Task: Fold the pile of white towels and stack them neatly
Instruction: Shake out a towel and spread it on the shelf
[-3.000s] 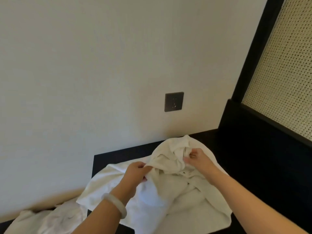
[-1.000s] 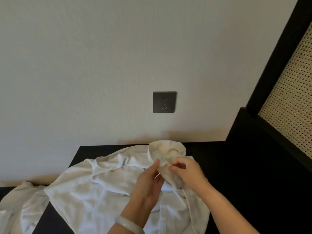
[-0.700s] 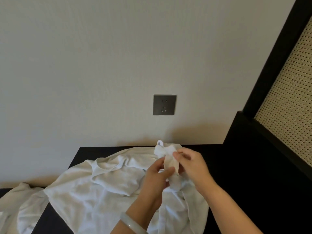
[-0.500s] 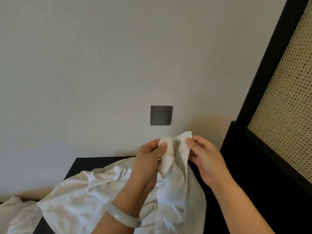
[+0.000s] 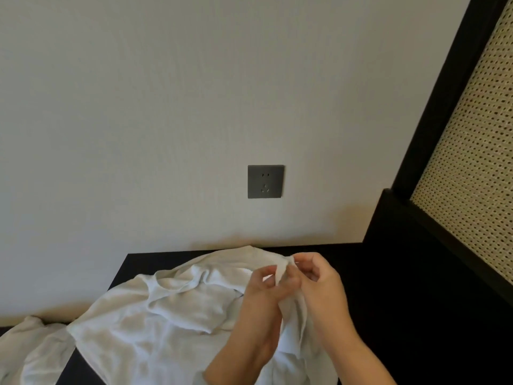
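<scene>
A crumpled white towel (image 5: 172,323) lies spread over the dark table (image 5: 155,262), draping off its left edge. My left hand (image 5: 266,295) and my right hand (image 5: 322,284) are close together above its right part. Both pinch a raised edge of the towel (image 5: 281,266) between fingers and thumb, and the cloth hangs down between my wrists. A second white towel (image 5: 30,348) lies bunched at the lower left, beyond the table's edge.
A pale wall with a dark grey socket plate (image 5: 265,181) rises right behind the table. To the right stands a black frame (image 5: 433,129) with a woven cane panel (image 5: 472,151) and a black ledge (image 5: 416,273) below it.
Both hands have come down from in front of the wall to just above the table, still pinching the towel's edge. The lifted cloth has dropped back with them.
</scene>
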